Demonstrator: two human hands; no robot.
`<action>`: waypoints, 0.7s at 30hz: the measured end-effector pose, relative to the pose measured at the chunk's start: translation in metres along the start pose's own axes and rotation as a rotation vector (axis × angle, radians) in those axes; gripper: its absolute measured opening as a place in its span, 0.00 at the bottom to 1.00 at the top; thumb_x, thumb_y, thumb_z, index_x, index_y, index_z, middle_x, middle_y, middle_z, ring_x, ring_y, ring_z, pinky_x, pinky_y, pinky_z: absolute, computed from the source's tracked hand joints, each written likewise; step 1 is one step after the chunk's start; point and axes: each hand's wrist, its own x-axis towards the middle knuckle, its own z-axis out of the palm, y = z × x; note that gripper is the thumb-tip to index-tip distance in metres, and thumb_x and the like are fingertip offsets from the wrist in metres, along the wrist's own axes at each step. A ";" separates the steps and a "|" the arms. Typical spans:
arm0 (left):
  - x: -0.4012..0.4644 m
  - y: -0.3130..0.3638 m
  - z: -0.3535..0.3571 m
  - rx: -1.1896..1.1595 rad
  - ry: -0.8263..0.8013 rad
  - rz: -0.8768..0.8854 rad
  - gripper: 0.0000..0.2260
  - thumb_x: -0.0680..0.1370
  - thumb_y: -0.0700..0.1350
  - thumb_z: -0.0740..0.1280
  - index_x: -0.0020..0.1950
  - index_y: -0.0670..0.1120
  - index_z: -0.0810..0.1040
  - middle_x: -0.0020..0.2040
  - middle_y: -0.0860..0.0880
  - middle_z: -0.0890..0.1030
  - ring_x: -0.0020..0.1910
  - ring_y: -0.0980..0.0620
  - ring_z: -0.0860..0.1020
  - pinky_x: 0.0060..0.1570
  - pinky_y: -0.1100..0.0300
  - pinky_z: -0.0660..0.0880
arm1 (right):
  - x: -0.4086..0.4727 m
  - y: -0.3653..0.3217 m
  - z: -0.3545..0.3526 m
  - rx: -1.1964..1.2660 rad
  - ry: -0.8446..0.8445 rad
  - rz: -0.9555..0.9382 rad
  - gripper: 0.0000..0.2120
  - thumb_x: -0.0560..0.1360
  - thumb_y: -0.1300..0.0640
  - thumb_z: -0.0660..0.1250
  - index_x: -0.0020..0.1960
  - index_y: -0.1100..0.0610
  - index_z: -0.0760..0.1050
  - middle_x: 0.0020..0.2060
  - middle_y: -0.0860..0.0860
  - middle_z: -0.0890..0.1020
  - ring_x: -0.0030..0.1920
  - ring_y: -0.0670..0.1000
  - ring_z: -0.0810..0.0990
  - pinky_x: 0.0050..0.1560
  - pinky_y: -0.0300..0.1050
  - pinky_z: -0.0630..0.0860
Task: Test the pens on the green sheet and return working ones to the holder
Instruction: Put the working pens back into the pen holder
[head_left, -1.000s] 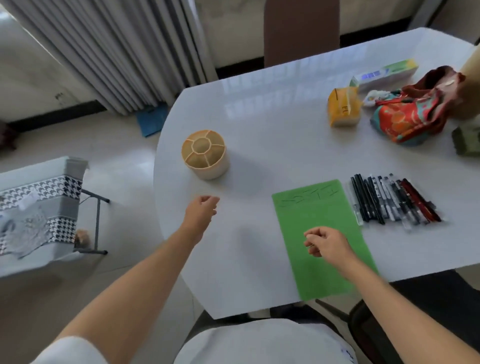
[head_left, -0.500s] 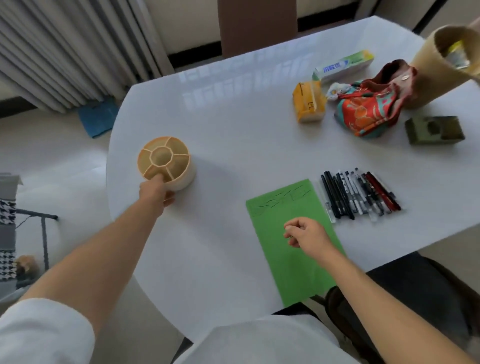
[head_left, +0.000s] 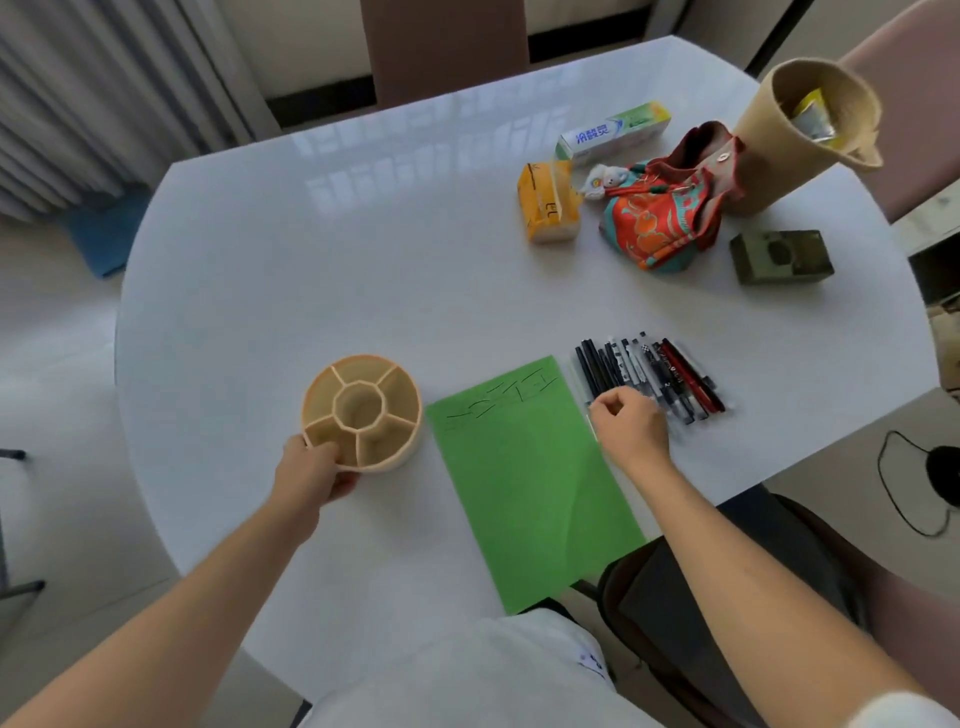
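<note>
A round beige pen holder (head_left: 362, 411) with empty compartments stands on the white table just left of the green sheet (head_left: 535, 483). My left hand (head_left: 311, 470) grips its near-left rim. The sheet bears a few dark test strokes near its far edge. Several pens (head_left: 649, 374), mostly black and one red, lie side by side right of the sheet. My right hand (head_left: 631, 428) is at their near ends with its fingers curled over the leftmost ones. The fingers hide whether a pen is pinched.
At the back right of the white table (head_left: 363, 260) lie an orange tissue pack (head_left: 548, 208), a toothpaste box (head_left: 613, 132), a colourful pouch (head_left: 660, 218), a tan woven basket (head_left: 800, 130) and a dark green box (head_left: 779, 257). The near table edge runs under my forearms.
My left hand reached the holder, gripped it and drew it nearer, beside the green sheet. My right hand moved from the sheet to the pens' near ends.
</note>
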 end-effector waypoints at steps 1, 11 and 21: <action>-0.006 -0.007 0.005 0.011 -0.010 -0.005 0.18 0.74 0.35 0.62 0.63 0.41 0.75 0.56 0.37 0.81 0.50 0.39 0.84 0.39 0.53 0.83 | 0.006 0.001 0.000 -0.056 -0.001 -0.022 0.04 0.79 0.55 0.66 0.46 0.51 0.78 0.38 0.45 0.81 0.38 0.46 0.80 0.32 0.40 0.73; -0.040 -0.048 0.021 0.021 -0.016 -0.017 0.17 0.75 0.34 0.62 0.63 0.42 0.74 0.57 0.36 0.81 0.49 0.38 0.84 0.49 0.44 0.83 | 0.036 0.001 0.011 -0.487 -0.066 -0.125 0.10 0.79 0.45 0.66 0.45 0.50 0.78 0.35 0.46 0.80 0.33 0.46 0.77 0.28 0.38 0.71; -0.055 -0.065 0.028 0.005 -0.027 -0.015 0.16 0.75 0.34 0.64 0.62 0.43 0.75 0.55 0.37 0.82 0.48 0.40 0.85 0.45 0.49 0.83 | 0.029 0.014 -0.001 -0.084 -0.011 -0.044 0.09 0.74 0.51 0.66 0.39 0.54 0.72 0.33 0.48 0.77 0.31 0.48 0.72 0.31 0.40 0.68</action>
